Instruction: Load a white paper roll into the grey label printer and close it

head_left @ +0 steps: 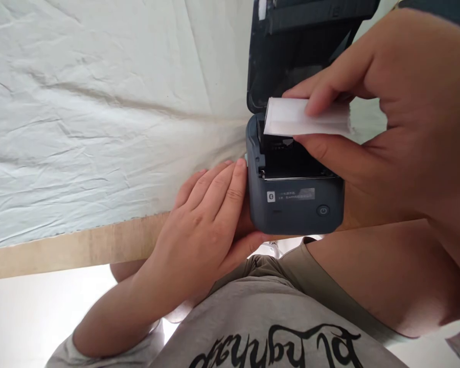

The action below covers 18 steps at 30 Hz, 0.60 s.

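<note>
1. Grip of the right hand: thumb and fingers pinch a white paper piece, smooth, straight-edged at left, ragged at right.
2. That piece is over the open compartment of a blue-grey device.
3. The device is boxy, round-cornered, with a raised dark lid, Bluetooth label and power button.
4. Left hand: thumb spread from fingers, touching the device's left side.
5. Pale cloth covers the wooden tabletop.
</note>
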Tool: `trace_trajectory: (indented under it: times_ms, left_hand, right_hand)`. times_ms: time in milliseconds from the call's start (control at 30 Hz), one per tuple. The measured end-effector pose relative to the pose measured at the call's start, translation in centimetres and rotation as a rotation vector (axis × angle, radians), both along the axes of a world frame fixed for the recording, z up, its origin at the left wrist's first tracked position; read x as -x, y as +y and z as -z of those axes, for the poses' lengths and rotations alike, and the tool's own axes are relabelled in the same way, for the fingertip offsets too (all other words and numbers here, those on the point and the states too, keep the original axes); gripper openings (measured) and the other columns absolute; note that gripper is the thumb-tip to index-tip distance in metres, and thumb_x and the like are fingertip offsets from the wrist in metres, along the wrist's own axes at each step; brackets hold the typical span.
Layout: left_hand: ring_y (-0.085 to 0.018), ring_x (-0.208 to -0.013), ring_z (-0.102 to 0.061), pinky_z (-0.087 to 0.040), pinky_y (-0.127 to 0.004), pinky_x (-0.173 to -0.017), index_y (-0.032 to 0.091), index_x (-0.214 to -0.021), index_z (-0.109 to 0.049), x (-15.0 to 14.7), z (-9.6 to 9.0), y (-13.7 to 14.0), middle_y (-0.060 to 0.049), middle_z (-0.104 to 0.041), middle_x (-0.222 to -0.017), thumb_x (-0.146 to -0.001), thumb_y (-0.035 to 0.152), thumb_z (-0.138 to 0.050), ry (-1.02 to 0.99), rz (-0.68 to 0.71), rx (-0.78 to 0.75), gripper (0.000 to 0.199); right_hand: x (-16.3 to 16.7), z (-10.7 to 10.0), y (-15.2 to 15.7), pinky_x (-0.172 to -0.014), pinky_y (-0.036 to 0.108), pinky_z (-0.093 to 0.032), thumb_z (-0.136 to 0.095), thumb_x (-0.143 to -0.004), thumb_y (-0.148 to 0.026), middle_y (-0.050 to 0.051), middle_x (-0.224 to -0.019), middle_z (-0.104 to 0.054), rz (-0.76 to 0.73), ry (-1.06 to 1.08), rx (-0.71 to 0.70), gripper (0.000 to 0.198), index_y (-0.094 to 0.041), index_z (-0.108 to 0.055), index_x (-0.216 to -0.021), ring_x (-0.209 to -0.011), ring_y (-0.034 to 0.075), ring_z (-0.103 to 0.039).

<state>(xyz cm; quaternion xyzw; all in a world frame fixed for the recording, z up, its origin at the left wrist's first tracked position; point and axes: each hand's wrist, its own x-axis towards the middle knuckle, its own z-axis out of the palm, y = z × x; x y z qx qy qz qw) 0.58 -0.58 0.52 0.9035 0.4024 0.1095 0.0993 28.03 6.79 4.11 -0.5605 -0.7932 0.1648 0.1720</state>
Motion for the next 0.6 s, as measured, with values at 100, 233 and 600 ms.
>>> trace_trajectory:
  times_ms: [100, 233, 600]
  left_hand:
    - [-0.042, -0.17, -0.064, -0.05, -0.059, -0.143, 0.002, -0.182, -0.041, 0.1, 0.0, -0.1, -0.03, -0.066, -0.177, -0.131, 0.059, -0.042, -0.011, 0.005, 0.006, 0.076]
    - [-0.041, -0.172, -0.062, -0.048, -0.058, -0.145, 0.0, -0.182, -0.039, 0.2, 0.1, -0.1, -0.031, -0.063, -0.181, -0.131, 0.062, -0.041, -0.026, 0.022, 0.019, 0.08]
    - [-0.041, -0.17, -0.063, -0.054, -0.066, -0.141, 0.033, -0.189, -0.032, 0.3, -0.2, -0.3, -0.02, -0.065, -0.179, -0.128, 0.051, -0.057, -0.155, 0.015, 0.056, 0.069]
  right_hand:
    - [-1.3, 1.1, 0.1, -0.093, 0.042, -0.04, -0.047, -0.114, -0.056, -0.005, -0.116, -0.082, -0.101, -0.114, -0.086, 0.041, -0.03, -0.077, -0.121, -0.097, 0.01, -0.068]
    - [-1.7, 1.4, -0.4, -0.095, 0.04, -0.048, -0.054, -0.12, -0.05, -0.007, -0.133, -0.081, -0.177, -0.051, -0.232, 0.032, -0.032, -0.08, -0.122, -0.119, 0.009, -0.076]
    - [-3.4, 2.4, -5.2, -0.103, 0.039, -0.072, -0.051, -0.115, -0.081, 0.005, -0.125, -0.08, -0.076, 0.154, -0.179, 0.06, -0.036, -0.091, -0.114, -0.148, 0.023, -0.074]
